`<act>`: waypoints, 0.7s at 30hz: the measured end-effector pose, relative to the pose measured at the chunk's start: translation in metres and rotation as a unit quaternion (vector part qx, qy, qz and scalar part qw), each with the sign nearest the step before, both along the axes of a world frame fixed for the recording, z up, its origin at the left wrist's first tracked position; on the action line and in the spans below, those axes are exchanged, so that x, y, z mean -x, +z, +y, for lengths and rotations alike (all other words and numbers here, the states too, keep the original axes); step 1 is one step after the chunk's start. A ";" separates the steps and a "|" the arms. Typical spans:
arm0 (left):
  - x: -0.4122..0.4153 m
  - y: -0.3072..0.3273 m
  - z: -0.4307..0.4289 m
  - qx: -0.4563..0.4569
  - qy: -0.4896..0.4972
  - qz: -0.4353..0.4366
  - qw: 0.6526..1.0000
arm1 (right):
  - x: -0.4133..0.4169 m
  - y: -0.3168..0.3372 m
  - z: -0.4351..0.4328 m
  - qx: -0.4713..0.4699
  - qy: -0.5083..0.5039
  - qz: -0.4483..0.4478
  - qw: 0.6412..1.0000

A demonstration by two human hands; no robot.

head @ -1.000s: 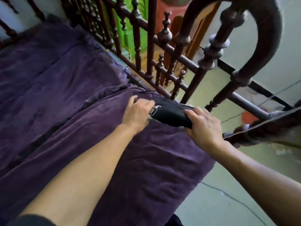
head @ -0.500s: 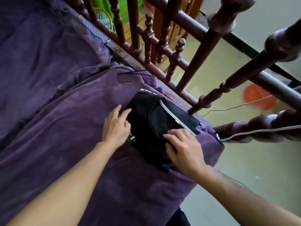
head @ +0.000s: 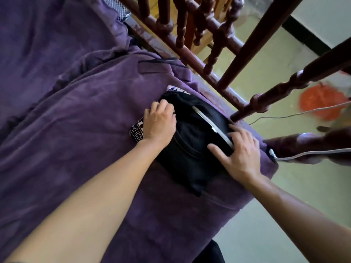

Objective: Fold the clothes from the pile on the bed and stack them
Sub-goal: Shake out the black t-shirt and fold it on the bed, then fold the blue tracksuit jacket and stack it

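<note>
Landmark: the wooden bed rail [head: 191, 59], which runs along the bed's far edge. Just on your side of the rail, the folded black garment [head: 193, 147] lies flat on the purple blanket [head: 85, 120], close to the bed's corner. A white stripe [head: 209, 120] crosses the garment's top face on the side towards the rail. Bands of white lettering [head: 136, 133] show at the garment's edge farthest from the rail and again at its far corner.

Your left hand [head: 158, 122] sits on the garment's edge away from the rail, fingers curled and gripping the cloth. Your right hand [head: 241, 152] lies on the edge nearest the rail, fingers straight and spread, pressing down with nothing held.

A white cable [head: 303, 153] drapes over the rail's post, just beyond your right hand. Past the rail, an orange object [head: 321, 103] rests on the floor [head: 284, 54]; it is too blurred to identify.
</note>
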State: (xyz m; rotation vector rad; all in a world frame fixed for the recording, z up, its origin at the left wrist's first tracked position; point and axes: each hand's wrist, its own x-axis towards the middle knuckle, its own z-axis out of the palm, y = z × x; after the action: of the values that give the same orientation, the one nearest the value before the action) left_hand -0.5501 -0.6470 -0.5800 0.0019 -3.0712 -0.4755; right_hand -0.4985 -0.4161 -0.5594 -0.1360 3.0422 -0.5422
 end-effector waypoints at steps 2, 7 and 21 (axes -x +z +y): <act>0.006 0.009 -0.006 -0.006 0.031 -0.007 0.999 | -0.002 0.004 -0.002 -0.031 0.033 0.044 0.998; 0.029 0.011 -0.012 -0.035 0.040 0.059 0.997 | 0.041 0.012 -0.017 0.041 -0.066 0.036 0.996; 0.023 0.017 -0.006 0.002 0.042 -0.159 0.986 | 0.039 0.002 -0.002 -0.075 0.118 -0.122 0.983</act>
State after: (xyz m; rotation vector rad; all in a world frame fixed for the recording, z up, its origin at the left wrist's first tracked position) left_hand -0.5730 -0.6531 -0.5632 0.2297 -3.3636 -0.5084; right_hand -0.5376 -0.4186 -0.5577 -0.3875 2.7629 -0.2870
